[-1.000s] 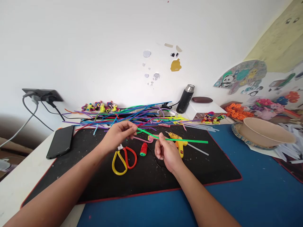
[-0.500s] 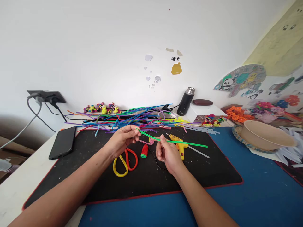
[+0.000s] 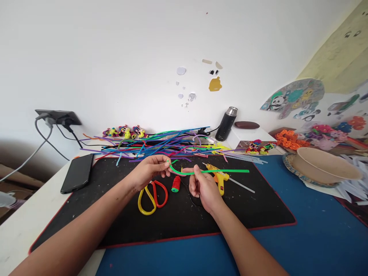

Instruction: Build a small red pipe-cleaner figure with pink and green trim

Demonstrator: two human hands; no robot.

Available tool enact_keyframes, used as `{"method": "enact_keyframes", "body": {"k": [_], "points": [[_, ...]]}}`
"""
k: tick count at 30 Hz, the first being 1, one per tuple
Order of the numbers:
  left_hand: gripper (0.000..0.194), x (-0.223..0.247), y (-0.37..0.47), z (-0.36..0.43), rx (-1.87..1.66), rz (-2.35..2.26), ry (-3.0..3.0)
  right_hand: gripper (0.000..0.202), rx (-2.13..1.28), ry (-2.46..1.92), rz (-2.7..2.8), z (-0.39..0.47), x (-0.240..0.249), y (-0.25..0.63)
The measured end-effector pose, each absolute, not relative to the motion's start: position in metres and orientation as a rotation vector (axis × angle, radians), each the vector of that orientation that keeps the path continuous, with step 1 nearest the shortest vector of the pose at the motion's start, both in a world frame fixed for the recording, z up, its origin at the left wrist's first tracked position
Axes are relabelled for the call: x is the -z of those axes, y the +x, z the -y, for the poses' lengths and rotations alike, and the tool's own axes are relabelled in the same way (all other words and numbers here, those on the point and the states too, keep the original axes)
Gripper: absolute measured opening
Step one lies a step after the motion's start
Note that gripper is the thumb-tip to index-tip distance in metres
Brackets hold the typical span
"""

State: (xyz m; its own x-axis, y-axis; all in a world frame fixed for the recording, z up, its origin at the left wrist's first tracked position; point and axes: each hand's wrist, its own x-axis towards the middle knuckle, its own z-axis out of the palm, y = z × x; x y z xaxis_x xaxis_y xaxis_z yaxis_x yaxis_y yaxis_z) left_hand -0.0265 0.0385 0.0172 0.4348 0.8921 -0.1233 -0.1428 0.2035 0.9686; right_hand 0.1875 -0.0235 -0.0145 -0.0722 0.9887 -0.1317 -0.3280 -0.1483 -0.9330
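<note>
A bright green pipe cleaner (image 3: 230,171) stretches between my two hands above the black mat. My left hand (image 3: 153,168) pinches its left end between thumb and fingertips. Further along, my right hand (image 3: 204,186) grips it with the thumb on top, and the straight free end sticks out to the right. The stretch between the hands sags in a curve. Below my left hand lie scissors with one yellow and one red handle (image 3: 161,194); their blades are hidden. A red spool (image 3: 176,184) stands between the hands. Behind my right hand rests a yellow glue gun (image 3: 220,180) with a glue stick in it.
Many coloured pipe cleaners (image 3: 161,143) are heaped along the wall. A phone (image 3: 77,173) lies at left. A black flask (image 3: 226,123) stands beside a white box (image 3: 250,135). At right are a beige bowl (image 3: 327,165) and orange pipe-cleaner pieces (image 3: 290,140). Small figures (image 3: 125,132) sit at the back.
The green pipe cleaner is bent into a deeper curve between my hands, and its free right end has risen slightly and is straighter. Both hands stay nearly in place.
</note>
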Motion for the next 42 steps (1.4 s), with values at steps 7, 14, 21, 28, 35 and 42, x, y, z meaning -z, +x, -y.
{"method": "enact_keyframes", "body": {"k": [7,14,21,28,35,42], "points": [[0.035,-0.015,-0.024,-0.038,-0.909,-0.837,1.100,0.061,-1.501,-1.035,0.917,0.024,0.014,0.187],[0.035,-0.016,-0.019,-0.035,-0.998,-0.856,1.027,0.060,-1.506,-1.054,0.976,0.025,0.016,0.188],[0.036,-0.011,-0.030,-0.045,-1.100,-0.982,1.044,0.051,-1.372,-1.009,1.360,0.032,0.016,0.187],[0.026,-0.035,-0.038,-0.041,-0.851,-0.979,1.341,0.040,-1.140,-0.985,1.362,0.044,0.004,0.185],[0.025,-0.049,-0.021,-0.014,-0.626,-0.776,1.221,0.040,-1.193,-1.011,1.239,0.038,0.002,0.190],[0.028,-0.028,-0.003,-0.012,-0.801,-0.823,1.193,0.035,-1.397,-1.050,1.303,0.036,0.012,0.184]]}}
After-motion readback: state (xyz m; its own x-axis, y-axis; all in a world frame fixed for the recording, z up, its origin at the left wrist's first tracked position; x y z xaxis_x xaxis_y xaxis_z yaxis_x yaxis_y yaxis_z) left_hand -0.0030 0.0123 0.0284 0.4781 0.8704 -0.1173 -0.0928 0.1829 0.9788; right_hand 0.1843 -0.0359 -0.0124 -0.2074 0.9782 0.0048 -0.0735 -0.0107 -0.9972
